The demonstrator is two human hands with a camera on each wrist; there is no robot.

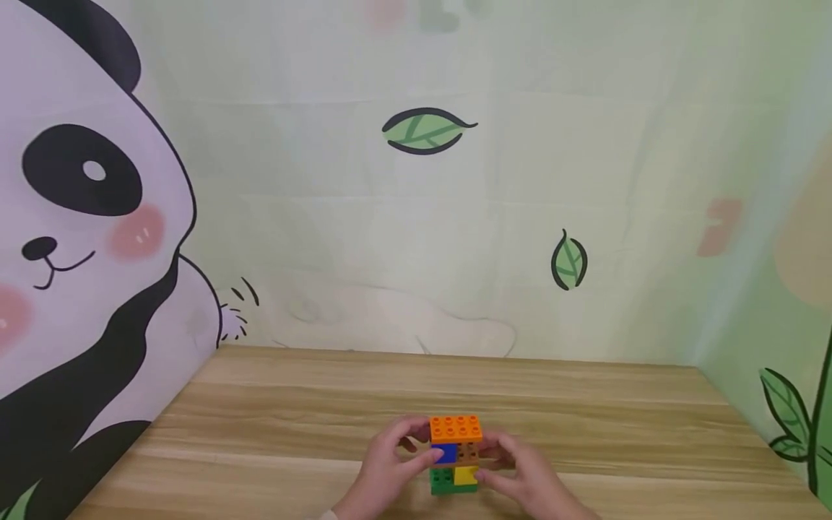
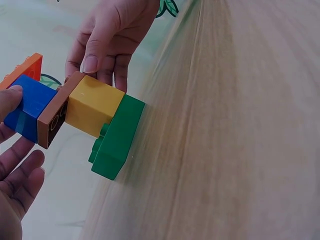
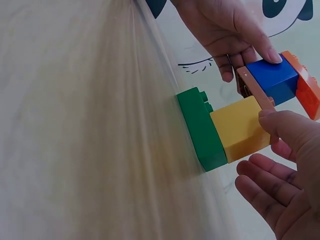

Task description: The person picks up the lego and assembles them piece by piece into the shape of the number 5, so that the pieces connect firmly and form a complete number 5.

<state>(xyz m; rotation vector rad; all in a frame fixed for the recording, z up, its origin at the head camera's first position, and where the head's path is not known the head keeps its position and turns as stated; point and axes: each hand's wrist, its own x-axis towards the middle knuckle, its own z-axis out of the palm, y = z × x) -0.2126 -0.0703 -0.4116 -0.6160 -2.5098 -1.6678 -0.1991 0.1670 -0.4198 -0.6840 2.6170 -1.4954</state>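
A tower of toy building bricks stands on the wooden table, between the two hands. A green brick [image 2: 119,137] forms its base, with a yellow brick [image 3: 241,129] on its right part. Over that lie a flat brown brick [image 2: 59,111], a blue brick [image 3: 273,80] at the left and an orange brick [image 1: 455,429] on top. My left hand [image 1: 383,461] holds the blue brick, thumb on its near face and fingers behind. My right hand [image 1: 525,468] grips the stack at the yellow brick, its thumb by the yellow brick's edge with the brown one. Its lower fingers are spread apart.
The wooden table [image 1: 292,412] runs back to a pale cloth backdrop [image 1: 312,180] printed with leaves. A large printed panda [image 1: 84,217] covers the left side, and a printed plant [image 1: 789,412] is at the right.
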